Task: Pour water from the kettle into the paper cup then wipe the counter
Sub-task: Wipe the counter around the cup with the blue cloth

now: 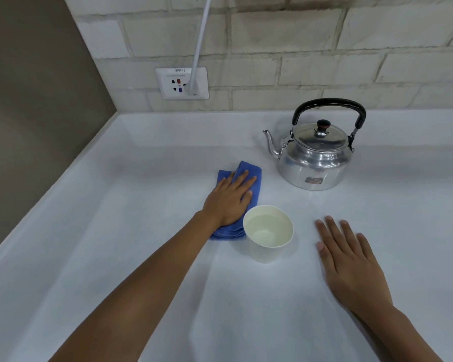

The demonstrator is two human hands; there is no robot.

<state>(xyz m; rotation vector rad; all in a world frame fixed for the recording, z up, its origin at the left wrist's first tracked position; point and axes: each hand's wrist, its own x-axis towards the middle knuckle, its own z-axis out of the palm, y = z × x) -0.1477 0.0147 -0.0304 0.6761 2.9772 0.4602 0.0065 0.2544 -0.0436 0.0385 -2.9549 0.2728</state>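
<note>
A shiny metal kettle (pixel 315 155) with a black handle stands upright at the back right of the white counter (pixel 115 231), spout pointing left. A white paper cup (pixel 267 233) with water in it stands in the middle. Just left of the cup lies a folded blue cloth (pixel 249 173). My left hand (pixel 228 199) lies flat on the cloth, fingers spread, pressing it to the counter. My right hand (pixel 351 259) rests flat on the bare counter right of the cup, fingers apart, holding nothing.
A brick wall runs along the back with a white socket plate (pixel 182 83) and a white cable (pixel 200 43) plugged into it. A brown wall (pixel 32 113) closes off the left side of the counter.
</note>
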